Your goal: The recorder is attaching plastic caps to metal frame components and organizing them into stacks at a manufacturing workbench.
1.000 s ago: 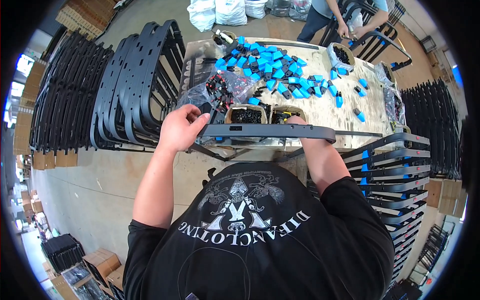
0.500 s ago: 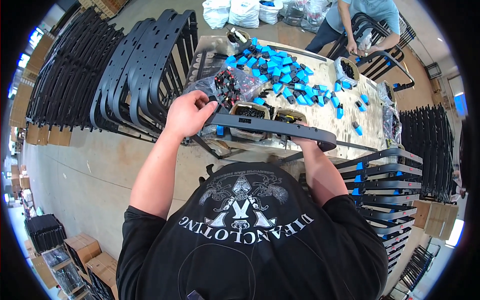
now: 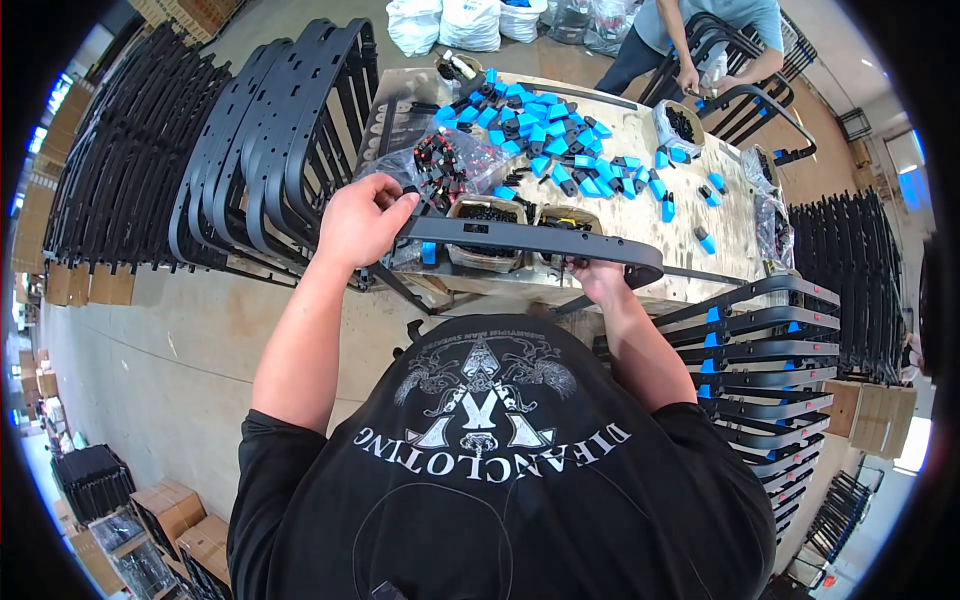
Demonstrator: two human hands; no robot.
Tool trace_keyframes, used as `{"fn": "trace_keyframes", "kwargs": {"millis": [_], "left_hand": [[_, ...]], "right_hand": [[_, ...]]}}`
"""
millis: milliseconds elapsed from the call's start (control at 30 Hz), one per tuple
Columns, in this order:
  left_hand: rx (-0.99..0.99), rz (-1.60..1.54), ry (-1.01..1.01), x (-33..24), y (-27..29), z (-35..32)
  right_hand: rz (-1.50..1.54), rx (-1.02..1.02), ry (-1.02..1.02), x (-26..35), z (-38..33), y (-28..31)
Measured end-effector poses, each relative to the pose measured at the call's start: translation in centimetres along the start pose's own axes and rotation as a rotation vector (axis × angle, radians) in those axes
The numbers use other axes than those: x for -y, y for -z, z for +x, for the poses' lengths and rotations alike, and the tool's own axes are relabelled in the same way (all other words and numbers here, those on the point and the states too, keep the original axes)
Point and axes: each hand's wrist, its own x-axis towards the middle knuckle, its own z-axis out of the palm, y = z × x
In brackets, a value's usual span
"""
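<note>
I hold a long, flat black metal bar level in front of me at the near edge of a wooden table. My left hand grips its left end. My right hand holds it from below near its right end, fingers partly hidden by the bar. A blue clip shows just under the bar near my left hand. Just behind the bar sit two small open boxes of dark small parts and a clear bag of parts.
Several blue and black plastic pieces are scattered over the table. Curved black frames stand stacked at the left. More black bars with blue clips are stacked at my right. Another person works at the far side.
The bar has swung a little: my left hand end has come nearer and lower, and the view has shifted so the table sits higher in the picture.
</note>
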Motion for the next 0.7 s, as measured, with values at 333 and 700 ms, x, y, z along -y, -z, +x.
{"fn": "trace_keyframes", "kwargs": {"millis": [333,700], "left_hand": [[-0.014,-0.043,-0.026,0.4,-0.2,-0.1],[-0.094,-0.066,-0.042,0.4,-1.0,-0.7]], "right_hand": [[0.06,0.084,0.088,-0.1,-2.2,-0.5],[0.214,0.158,-0.124,-0.1,-4.9,0.1]]}}
